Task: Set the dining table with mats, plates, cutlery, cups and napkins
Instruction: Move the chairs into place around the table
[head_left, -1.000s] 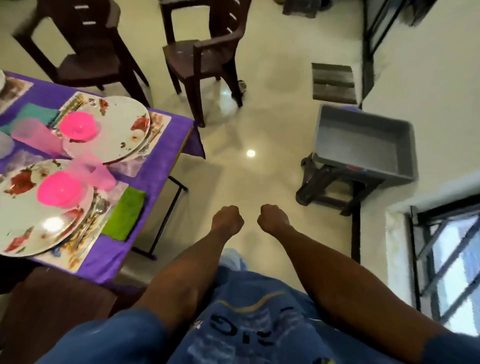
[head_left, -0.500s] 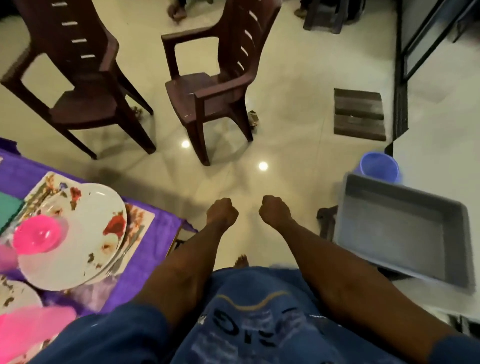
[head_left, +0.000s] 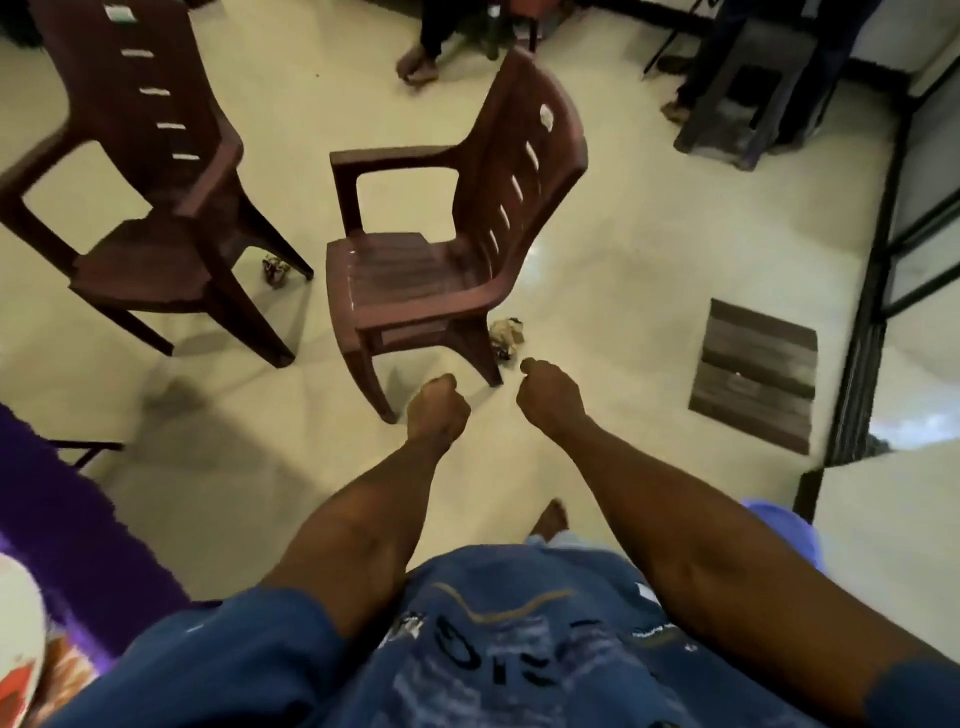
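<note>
At the far left edge only a sliver of the dining table (head_left: 78, 530) is seen, draped in a purple cloth, with the rim of a white plate (head_left: 18, 623) and a corner of a patterned mat (head_left: 67, 670) beneath it at the bottom corner; the other cutlery, cups and napkins cannot be seen from here. Further in, two dark brown plastic chairs are met on the pale floor: the left chair (head_left: 156, 218) and, just beside it, the nearer chair (head_left: 447, 244), with scraps of crumpled litter lying by their legs. In front of the nearer chair's legs both arms are held out, apart from each other and touching nothing. The left hand (head_left: 439, 413) is curled into a fist with nothing gripped in it, and the right hand (head_left: 548, 395) is likewise closed on itself and empty. To the right a dark floor mat (head_left: 753, 374) is seen, and a bit of a blue bucket (head_left: 779, 525) is glimpsed behind the right forearm. From this it is judged that no placing is in hand: the view is turned off the table, so either a walk to fetch more items or a finish is suggested. For a next move, a supply would have to be found, the fists opened, and the item carried back to the left.
</note>
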